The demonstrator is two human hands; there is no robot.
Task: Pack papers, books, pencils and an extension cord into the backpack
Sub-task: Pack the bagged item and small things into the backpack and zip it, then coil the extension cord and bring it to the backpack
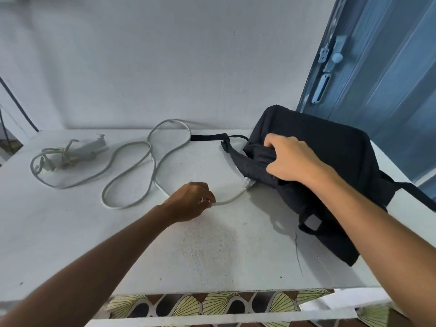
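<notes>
cord [132, 171] pinched in left hand [191, 201]; right hand [290, 159] grips bag [330, 161] mouth, probably open; feed slack in gradually.

Black backpack [330, 147], grey-white cord [132, 171], blue door [389, 79].

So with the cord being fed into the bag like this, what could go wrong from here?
1. The extension cord lies in loose crossing loops; pulling from the left hand may knot them.
2. The power strip end sits bundled far left and could drag or snag.
3. The right hand holds only a fold of the backpack, so the opening may collapse.
</notes>
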